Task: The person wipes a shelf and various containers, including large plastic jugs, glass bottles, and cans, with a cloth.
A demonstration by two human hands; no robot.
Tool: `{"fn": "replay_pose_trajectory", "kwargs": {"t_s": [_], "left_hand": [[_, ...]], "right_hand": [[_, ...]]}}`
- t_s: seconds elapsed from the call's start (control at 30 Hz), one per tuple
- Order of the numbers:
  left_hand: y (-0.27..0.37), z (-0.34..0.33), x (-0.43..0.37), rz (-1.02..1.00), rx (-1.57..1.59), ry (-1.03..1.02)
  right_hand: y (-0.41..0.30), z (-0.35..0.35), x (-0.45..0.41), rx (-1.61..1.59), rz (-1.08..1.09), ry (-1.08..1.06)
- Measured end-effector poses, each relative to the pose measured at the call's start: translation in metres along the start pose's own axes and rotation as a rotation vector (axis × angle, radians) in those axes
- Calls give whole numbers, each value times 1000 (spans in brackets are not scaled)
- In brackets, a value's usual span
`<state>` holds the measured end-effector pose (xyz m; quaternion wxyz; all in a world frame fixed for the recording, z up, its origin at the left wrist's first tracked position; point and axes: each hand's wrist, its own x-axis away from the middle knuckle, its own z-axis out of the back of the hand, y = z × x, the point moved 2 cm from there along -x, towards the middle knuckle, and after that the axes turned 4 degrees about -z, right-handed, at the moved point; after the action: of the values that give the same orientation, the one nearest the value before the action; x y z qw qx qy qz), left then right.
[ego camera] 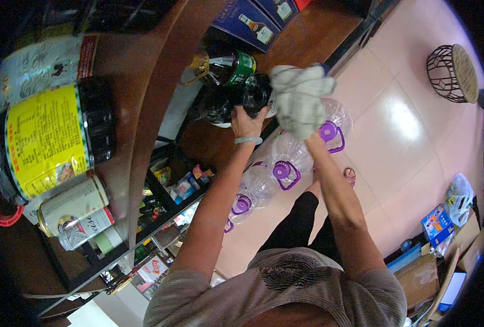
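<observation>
My left hand (248, 122), with a pale bangle at its wrist, grips a dark bottle (256, 94) above a brown wooden shelf. My right hand (316, 138) holds a bunched grey-white checked cloth (301, 98) that covers most of its fingers, just right of the bottle. Behind the dark bottle lies or leans a large bottle with a green label (242, 67) and a yellow handled cap. More dark bottles (217, 107) are beside my left hand, partly in shadow. Blue boxes with bottle pictures (246, 24) stand farther back on the shelf.
Clear plastic jugs with purple caps (289, 155) line the shelf's front. A big yellow-labelled bottle (48, 141) and cans (73, 204) stand close on the left shelf. A wire-frame stool (454, 73) is on the tiled floor; cardboard boxes (420, 278) are at lower right.
</observation>
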<state>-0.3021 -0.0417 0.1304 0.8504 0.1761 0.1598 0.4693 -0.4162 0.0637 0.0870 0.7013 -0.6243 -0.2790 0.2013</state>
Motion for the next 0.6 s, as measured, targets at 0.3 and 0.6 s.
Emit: {"fn": "replay_pose_trajectory", "kwargs": {"t_s": [0.3, 0.6], "left_hand": [[-15, -3, -1, -4, -101, -58], [10, -9, 1, 13, -60, 6]], "right_hand": [[-8, -61, -31, 462, 132, 80], [47, -30, -74, 644, 525, 393]]}}
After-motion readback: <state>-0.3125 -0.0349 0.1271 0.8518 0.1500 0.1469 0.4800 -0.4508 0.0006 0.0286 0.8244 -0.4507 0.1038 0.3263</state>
